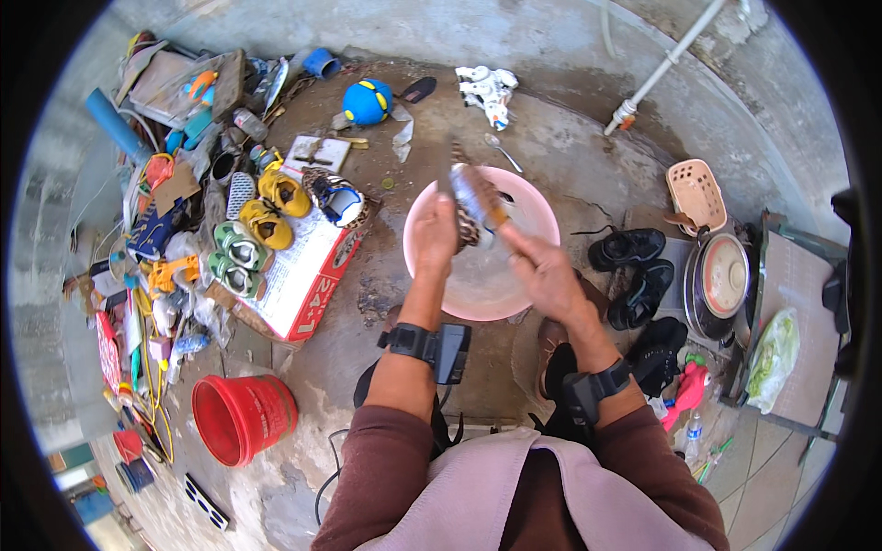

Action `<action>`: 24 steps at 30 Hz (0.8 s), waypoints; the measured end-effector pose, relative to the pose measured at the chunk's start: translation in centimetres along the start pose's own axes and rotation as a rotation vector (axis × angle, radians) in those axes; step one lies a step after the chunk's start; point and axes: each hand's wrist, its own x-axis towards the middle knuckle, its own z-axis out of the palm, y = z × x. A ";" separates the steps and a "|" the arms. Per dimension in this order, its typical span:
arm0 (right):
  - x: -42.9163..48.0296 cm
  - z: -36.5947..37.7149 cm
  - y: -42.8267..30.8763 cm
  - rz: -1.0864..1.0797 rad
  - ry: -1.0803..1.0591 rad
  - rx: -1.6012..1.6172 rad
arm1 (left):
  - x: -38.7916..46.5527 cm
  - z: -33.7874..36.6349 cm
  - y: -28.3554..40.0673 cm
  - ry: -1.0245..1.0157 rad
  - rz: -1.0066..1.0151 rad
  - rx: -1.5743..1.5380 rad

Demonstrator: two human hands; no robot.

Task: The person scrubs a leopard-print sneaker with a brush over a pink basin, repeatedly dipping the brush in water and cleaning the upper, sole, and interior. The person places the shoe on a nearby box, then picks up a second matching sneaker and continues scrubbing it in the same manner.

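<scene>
My left hand [435, 233] grips a leopard-print shoe [468, 231], held sole-side edge up over a pink plastic basin [486, 289]. In my right hand [548, 275] is the handle of a scrub brush [486, 196], its head lying against the shoe; motion blurs both. Cloudy water seems to sit in the basin. A similar leopard-print shoe [339, 198] rests at the edge of a red and white carton [296, 275], beside yellow shoes [270, 222] and green shoes [238, 258].
A red bucket [241, 420] stands lower left, near a heap of clutter [172, 227]. Black shoes [630, 275] lie right of the basin, by a lidded pan [720, 272] and a beige basket [696, 193]. Beyond are a spoon [503, 151], a white toy [488, 93] and a blue ball [367, 102].
</scene>
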 end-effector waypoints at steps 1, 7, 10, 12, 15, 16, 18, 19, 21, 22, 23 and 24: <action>-0.6 0.5 -0.6 0.055 -0.096 -0.003 | 0.3 -0.4 0.0 -0.035 0.041 -0.181; -0.2 2.0 2.2 0.062 -0.040 -0.292 | 0.4 -0.8 0.1 0.096 -0.052 -0.322; 0.2 1.2 6.3 0.141 0.132 -0.208 | 0.4 -1.4 1.3 0.072 -0.236 -0.552; -0.3 1.1 9.2 0.307 0.159 -0.161 | -0.1 -2.4 1.8 -0.074 -0.377 -0.745; -1.3 2.1 13.1 0.659 -0.032 -0.139 | -0.4 -3.0 2.3 -0.182 -0.478 -0.987; -1.7 3.2 14.1 0.708 -0.081 -0.156 | -0.4 -3.1 2.3 -0.193 -0.495 -1.036; -2.2 5.0 15.9 0.746 -0.164 -0.226 | -0.3 -3.3 2.3 -0.239 -0.529 -1.148; -2.5 5.8 16.5 0.735 -0.196 -0.277 | -0.3 -3.3 2.2 -0.229 -0.551 -1.164; -2.8 7.3 17.5 0.787 -0.265 -0.359 | -0.1 -3.5 2.0 -0.233 -0.571 -1.212; -3.1 7.9 17.8 0.856 -0.304 -0.387 | 0.0 -3.6 1.9 -0.222 -0.616 -1.212; -3.4 8.4 18.0 0.896 -0.332 -0.441 | 0.1 -3.8 1.8 -0.212 -0.629 -1.205; -4.0 8.7 18.0 0.878 -0.419 -0.504 | 0.2 -3.9 1.7 -0.204 -0.638 -1.200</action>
